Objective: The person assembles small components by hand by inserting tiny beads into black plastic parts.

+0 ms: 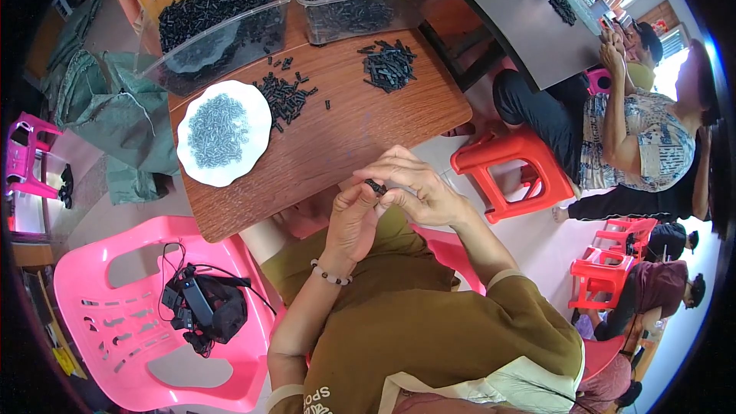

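Note:
Between my two hands, just past the table's near edge, is a small black plastic part (375,186). My left hand (354,224), with a beaded bracelet at its wrist, pinches it between thumb and fingertips. From the other side, my right hand (420,190) has its thumb and fingers closed on the same part; its exact shape is partly hidden. On the wooden table (322,146) lies a white scalloped plate (261,142) with many small clear or silvery pieces (218,130). Beside the plate is a loose heap of short black cylinders (285,100). A pile of flat black pieces (389,66) lies farther right.
Two clear plastic bins (218,50) (360,15) of black parts stand at the back. A pink chair (100,291) at left holds black cables and a pouch (226,310). Green sacks (115,107) lean left; a red stool (510,157) and a seated person (636,138) are at right.

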The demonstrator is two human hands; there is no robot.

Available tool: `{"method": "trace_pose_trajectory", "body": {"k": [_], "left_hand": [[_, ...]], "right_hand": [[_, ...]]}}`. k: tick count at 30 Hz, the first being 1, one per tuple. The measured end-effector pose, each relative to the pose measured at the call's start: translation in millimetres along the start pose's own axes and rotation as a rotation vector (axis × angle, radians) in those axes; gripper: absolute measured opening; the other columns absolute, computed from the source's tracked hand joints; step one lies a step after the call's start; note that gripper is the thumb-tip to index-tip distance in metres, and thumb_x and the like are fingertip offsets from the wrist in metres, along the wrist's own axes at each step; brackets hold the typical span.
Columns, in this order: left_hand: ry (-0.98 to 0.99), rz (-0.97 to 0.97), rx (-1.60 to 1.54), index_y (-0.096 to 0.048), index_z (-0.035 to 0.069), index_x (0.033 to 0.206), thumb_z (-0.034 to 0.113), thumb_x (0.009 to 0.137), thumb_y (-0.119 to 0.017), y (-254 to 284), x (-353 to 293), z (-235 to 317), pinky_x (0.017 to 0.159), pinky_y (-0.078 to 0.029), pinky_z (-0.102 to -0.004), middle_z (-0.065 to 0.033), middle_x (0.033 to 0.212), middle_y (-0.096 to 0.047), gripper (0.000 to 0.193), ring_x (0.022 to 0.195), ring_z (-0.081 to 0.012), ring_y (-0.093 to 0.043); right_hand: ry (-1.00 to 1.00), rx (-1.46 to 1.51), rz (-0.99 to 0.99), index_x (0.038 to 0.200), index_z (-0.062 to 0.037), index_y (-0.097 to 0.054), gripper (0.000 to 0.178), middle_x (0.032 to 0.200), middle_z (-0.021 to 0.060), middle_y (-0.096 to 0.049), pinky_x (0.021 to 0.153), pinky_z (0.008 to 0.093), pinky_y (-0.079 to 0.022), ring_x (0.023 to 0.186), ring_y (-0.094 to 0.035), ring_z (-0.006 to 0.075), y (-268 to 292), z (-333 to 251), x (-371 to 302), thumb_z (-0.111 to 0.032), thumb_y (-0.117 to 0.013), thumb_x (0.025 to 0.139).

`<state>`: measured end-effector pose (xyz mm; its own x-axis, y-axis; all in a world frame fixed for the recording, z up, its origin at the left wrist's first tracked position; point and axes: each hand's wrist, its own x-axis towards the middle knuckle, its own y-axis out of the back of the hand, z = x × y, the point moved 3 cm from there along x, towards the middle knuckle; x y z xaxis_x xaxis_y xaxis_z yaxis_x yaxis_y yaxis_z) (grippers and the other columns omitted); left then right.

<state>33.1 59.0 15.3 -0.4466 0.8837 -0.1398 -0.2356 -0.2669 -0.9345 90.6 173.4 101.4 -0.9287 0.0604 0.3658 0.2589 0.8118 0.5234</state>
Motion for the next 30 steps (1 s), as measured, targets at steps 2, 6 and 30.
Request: {"method": "trace_pose_trajectory", "body": {"k": [2,6,30], "left_hand": [[-0.020,-0.011,0.010,-0.071,0.010,0.092,0.019,0.086,-0.067,-1,0,0,0.086,-0.047,-0.0275,0.0006,0.096,-0.066,0.012,0.092,-0.0108,-0.059],[-0.036,-0.006,0.047,-0.071,0.010,0.092,0.018,0.086,-0.067,-3,-2,0,0.086,-0.047,-0.0279,0.0000,0.097,-0.066,0.011,0.093,-0.0110,-0.059],[-0.123,0.024,0.101,-0.071,0.009,0.092,0.015,0.087,-0.065,-14,-5,-1,0.085,-0.047,-0.0273,-0.0010,0.099,-0.067,0.010,0.091,-0.0105,-0.060]], "right_hand": [[-0.013,0.022,-0.004,0.117,-0.0016,-0.060,0.039,0.103,0.0086,-0.064,0.085,0.0381,-0.042,0.093,-0.051,0.0259,1,0,-2,-0.026,-0.061,0.087],[-0.036,0.089,0.028,0.113,-0.0017,-0.063,0.033,0.103,0.0083,-0.064,0.085,0.0374,-0.043,0.093,-0.051,0.0256,1,-4,-3,-0.015,-0.065,0.083],[-0.064,0.182,0.087,0.113,-0.0003,-0.064,0.034,0.109,0.0066,-0.063,0.083,0.0307,-0.046,0.097,-0.050,0.0182,-2,3,-11,-0.007,-0.069,0.080]]}}
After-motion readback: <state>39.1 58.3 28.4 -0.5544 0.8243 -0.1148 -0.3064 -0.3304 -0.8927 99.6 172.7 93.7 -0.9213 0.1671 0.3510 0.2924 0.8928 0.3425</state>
